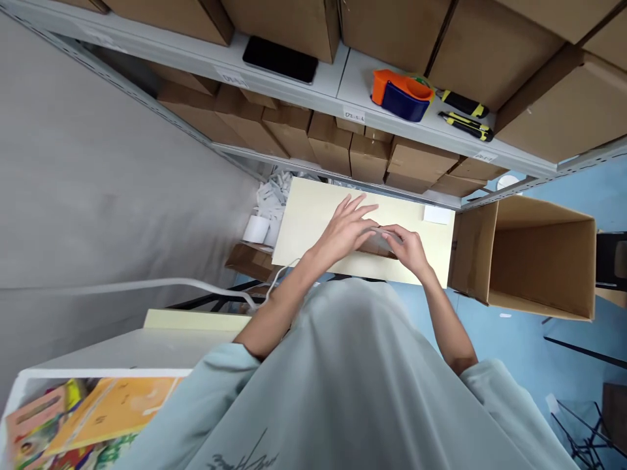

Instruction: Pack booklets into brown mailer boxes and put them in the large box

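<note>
A thin greyish flat piece, whose kind I cannot make out, is between my two hands over a pale yellow tabletop. My left hand pinches its left end between thumb and index finger, with the other fingers spread. At its right end, the thumb and fingers of my right hand close on it. Just below it lies a small brown cardboard piece or box, partly covered by the hands.
Shelves of cardboard boxes rise in front, holding a phone, an orange-and-blue tape dispenser and two utility knives. A large open carton stands at right. A white cable crosses at left, above a bin of colourful packets.
</note>
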`<action>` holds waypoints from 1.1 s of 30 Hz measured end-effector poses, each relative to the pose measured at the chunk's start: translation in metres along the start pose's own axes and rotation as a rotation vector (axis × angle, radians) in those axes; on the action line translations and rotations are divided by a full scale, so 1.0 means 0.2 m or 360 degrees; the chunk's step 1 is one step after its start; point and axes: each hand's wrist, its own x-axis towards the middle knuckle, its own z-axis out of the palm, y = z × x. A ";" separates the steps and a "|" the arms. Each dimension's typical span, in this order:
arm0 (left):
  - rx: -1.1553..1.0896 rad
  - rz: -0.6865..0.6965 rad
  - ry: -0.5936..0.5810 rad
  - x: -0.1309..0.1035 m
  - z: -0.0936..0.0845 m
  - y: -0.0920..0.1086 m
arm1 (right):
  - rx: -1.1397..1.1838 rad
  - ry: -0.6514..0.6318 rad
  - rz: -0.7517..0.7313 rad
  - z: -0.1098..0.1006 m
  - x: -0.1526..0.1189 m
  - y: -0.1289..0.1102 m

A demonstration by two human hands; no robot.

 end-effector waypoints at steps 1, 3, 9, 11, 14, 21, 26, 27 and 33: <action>-0.0017 -0.0031 -0.0061 0.01 0.01 -0.02 | -0.0029 -0.0005 0.0000 -0.02 0.00 0.02; -0.0075 -0.0109 -0.0136 0.02 0.06 -0.06 | -0.0114 -0.0023 -0.0020 -0.03 0.00 0.07; -0.0089 -0.0213 -0.0099 -0.04 0.21 -0.18 | -0.0752 -0.0119 0.0109 0.02 0.02 0.25; -0.0022 -0.0277 -0.0098 -0.06 0.26 -0.24 | -0.0970 -0.0225 0.0180 0.05 0.03 0.27; 0.0233 -0.0353 -0.0239 -0.07 0.31 -0.30 | -0.1287 -0.0462 0.0255 0.11 0.04 0.27; 0.0751 -0.0515 -0.0727 -0.02 0.37 -0.34 | -0.1565 -0.0793 0.0357 0.20 0.14 0.25; 0.0818 -0.0535 -0.0824 0.04 0.40 -0.34 | -0.1573 -0.0778 0.0409 0.25 0.20 0.27; 0.0824 -0.0533 -0.0825 0.03 0.40 -0.34 | -0.1568 -0.0763 0.0415 0.25 0.20 0.28; 0.0622 -0.0425 -0.0229 -0.13 0.35 -0.35 | -0.1463 -0.0441 0.0272 0.12 0.01 0.31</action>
